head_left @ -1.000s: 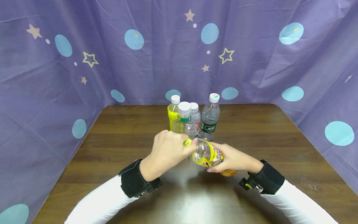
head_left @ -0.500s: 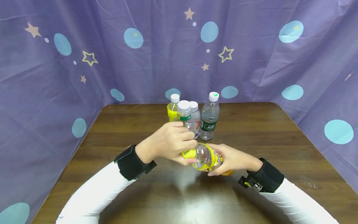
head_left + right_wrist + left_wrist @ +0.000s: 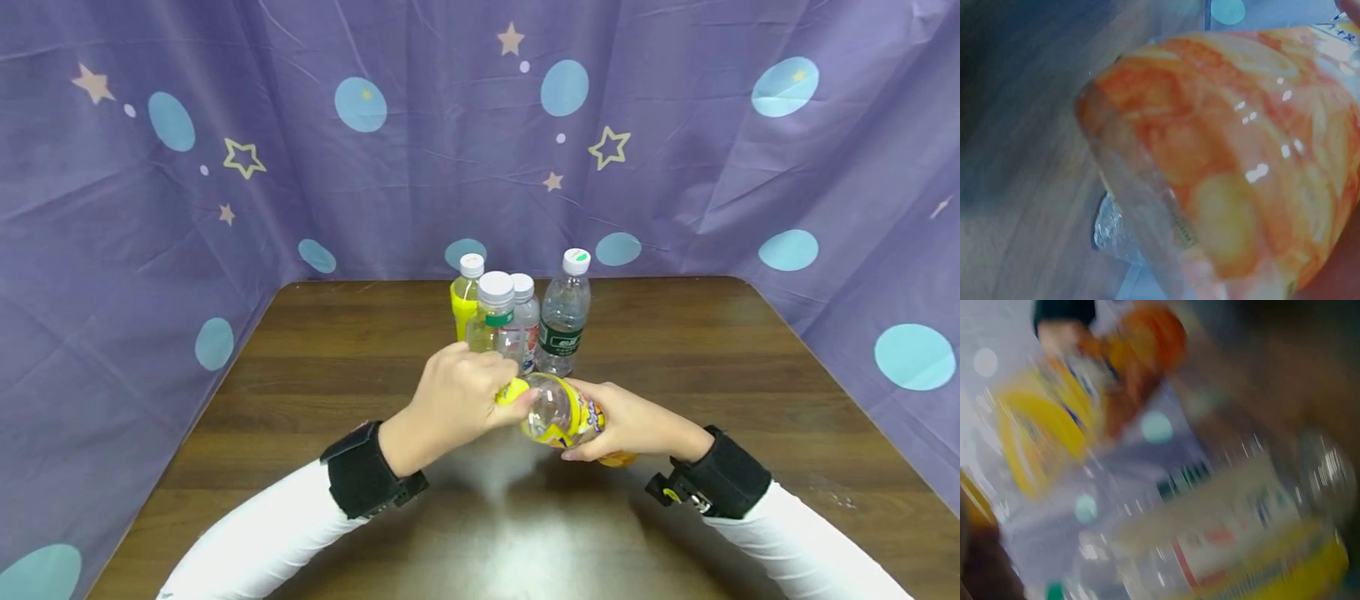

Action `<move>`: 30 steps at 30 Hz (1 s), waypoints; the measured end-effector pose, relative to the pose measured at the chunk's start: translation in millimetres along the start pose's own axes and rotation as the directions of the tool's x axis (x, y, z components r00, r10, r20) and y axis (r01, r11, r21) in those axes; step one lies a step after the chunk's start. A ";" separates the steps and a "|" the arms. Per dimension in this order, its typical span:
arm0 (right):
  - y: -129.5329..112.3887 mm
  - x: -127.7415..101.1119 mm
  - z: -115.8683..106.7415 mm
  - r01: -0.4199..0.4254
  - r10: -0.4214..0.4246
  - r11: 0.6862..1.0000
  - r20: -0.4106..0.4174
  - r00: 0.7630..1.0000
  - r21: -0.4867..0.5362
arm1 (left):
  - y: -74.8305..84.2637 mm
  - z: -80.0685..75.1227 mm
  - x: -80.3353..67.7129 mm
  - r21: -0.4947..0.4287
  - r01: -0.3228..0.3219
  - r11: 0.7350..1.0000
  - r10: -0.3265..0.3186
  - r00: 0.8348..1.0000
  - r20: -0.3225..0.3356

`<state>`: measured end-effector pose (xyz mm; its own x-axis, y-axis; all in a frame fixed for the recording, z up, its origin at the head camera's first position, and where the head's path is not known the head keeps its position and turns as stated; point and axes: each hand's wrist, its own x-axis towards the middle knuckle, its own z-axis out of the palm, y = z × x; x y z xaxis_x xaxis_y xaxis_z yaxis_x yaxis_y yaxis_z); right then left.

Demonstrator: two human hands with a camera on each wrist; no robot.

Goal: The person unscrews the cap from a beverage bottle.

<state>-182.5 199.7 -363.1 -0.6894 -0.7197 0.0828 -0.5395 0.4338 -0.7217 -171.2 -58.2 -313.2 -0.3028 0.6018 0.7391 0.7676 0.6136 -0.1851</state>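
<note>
A clear plastic bottle with a yellow and orange label (image 3: 562, 412) is tilted over the table, its neck toward the left. My left hand (image 3: 457, 396) grips its yellow cap (image 3: 513, 390), the thumb along the near side. Around the bottle's body, my right hand (image 3: 630, 423) holds on with the thumb in front. The left wrist view is badly blurred, but the bottle's yellow and orange label (image 3: 1079, 394) is visible there. Filling much of the right wrist view is the orange lower part of the bottle (image 3: 1210, 144).
Close behind my hands stand a yellow-labelled bottle (image 3: 464, 308), a wide white-capped bottle (image 3: 496, 321), a smaller bottle with a red-marked label (image 3: 529, 325), and a green-labelled water bottle (image 3: 564, 321). The wooden table (image 3: 345, 358) ends at a purple curtain (image 3: 465, 150).
My left hand rolled over at the cap, thumb going low half a second ago, and has since turned back with the thumb higher. The bottle and right hand have shifted only slightly.
</note>
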 end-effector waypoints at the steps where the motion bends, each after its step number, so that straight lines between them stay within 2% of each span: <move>1: -1.0 -0.5 -1.4 -0.011 0.011 1.000 -0.005 1.000 -0.007 | 4.7 -0.9 -1.1 0.011 0.086 0.996 -0.086 0.996 0.036; 3: -2.4 -1.4 -4.1 -0.027 0.027 0.999 -0.010 1.000 -0.022 | 12.2 -3.7 -1.4 0.042 0.222 0.974 -0.226 0.968 0.110; 4: -3.1 -1.5 -5.1 -0.028 0.028 0.999 -0.011 1.000 -0.027 | 14.3 -4.6 -1.1 0.059 0.263 0.963 -0.269 0.953 0.140; 5: -3.7 -1.6 -6.0 -0.027 0.026 0.999 -0.012 1.000 -0.032 | 14.9 -5.7 -0.3 0.071 0.279 0.958 -0.287 0.944 0.166; 6: -4.3 -1.5 -6.5 -0.024 0.024 0.999 -0.012 1.000 -0.033 | 14.2 -6.9 0.6 0.073 0.275 0.959 -0.284 0.941 0.182; 7: -4.6 -1.5 -6.7 -0.021 0.021 0.999 -0.013 1.000 -0.035 | 12.0 -7.3 1.1 0.067 0.254 0.965 -0.262 0.947 0.187; 9: -4.9 -1.4 -6.8 -0.013 0.013 1.000 -0.002 1.000 -0.025 | 4.9 -6.9 2.0 0.043 0.146 0.988 -0.151 0.976 0.154; 10: -5.2 -1.1 -6.8 -0.007 0.007 1.000 0.011 1.000 -0.011 | 0.4 -6.1 2.5 0.022 0.068 0.997 -0.070 0.990 0.125; 11: -5.4 -0.8 -6.7 0.000 0.000 1.000 0.023 1.000 0.001 | -4.0 -5.8 3.4 0.002 -0.019 1.000 0.019 0.996 0.088; 12: -5.6 -0.3 -6.5 0.009 -0.010 1.000 0.038 0.999 0.011 | -8.4 -5.5 4.5 -0.012 -0.110 0.994 0.110 0.993 0.046; 13: -6.0 0.2 -6.4 0.020 -0.021 1.000 0.056 0.998 0.022 | -12.8 -4.9 5.7 -0.013 -0.204 0.979 0.204 0.979 0.002; 14: -6.4 0.9 -6.3 0.032 -0.035 0.999 0.075 0.997 0.036 | -16.7 -4.8 7.4 -0.002 -0.293 0.956 0.293 0.955 -0.042; 16: -7.0 2.4 -5.8 0.051 -0.056 0.997 0.102 0.993 0.058 | -23.3 -5.3 10.6 0.021 -0.433 0.901 0.433 0.895 -0.110; 18: -7.3 3.8 -5.3 0.065 -0.072 0.996 0.115 0.991 0.063 | -28.0 -5.9 13.3 0.054 -0.519 0.853 0.520 0.839 -0.157; 19: -7.4 4.3 -5.2 0.066 -0.074 0.996 0.120 0.990 0.067 | -29.5 -6.0 14.4 0.065 -0.542 0.838 0.545 0.821 -0.173; 20: -7.4 4.7 -5.0 0.065 -0.073 0.996 0.122 0.990 0.068 | -30.4 -5.8 15.3 0.069 -0.555 0.829 0.557 0.810 -0.183; 21: -7.4 5.0 -4.9 0.060 -0.069 0.996 0.123 0.990 0.069 | -30.9 -5.5 15.9 0.068 -0.559 0.826 0.561 0.806 -0.190; 23: -7.4 5.3 -4.5 0.057 -0.063 0.997 0.117 0.991 0.054 | -30.9 -3.9 16.2 0.066 -0.549 0.833 0.550 0.811 -0.199; 28: -7.0 4.1 -4.1 0.010 -0.013 1.000 0.110 0.994 0.029 | -28.3 2.3 12.2 0.049 -0.483 0.874 0.482 0.852 -0.205; 30: -5.9 3.2 -4.4 -0.012 0.008 0.999 0.112 0.994 0.032 | -26.7 4.6 9.4 0.044 -0.445 0.894 0.444 0.874 -0.195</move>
<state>-183.6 197.1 -355.6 -0.6355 -0.7721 -0.0003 -0.5155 0.4245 -0.7443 -197.1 -66.5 -304.3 0.1867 0.6990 0.6903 0.7966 0.3035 -0.5228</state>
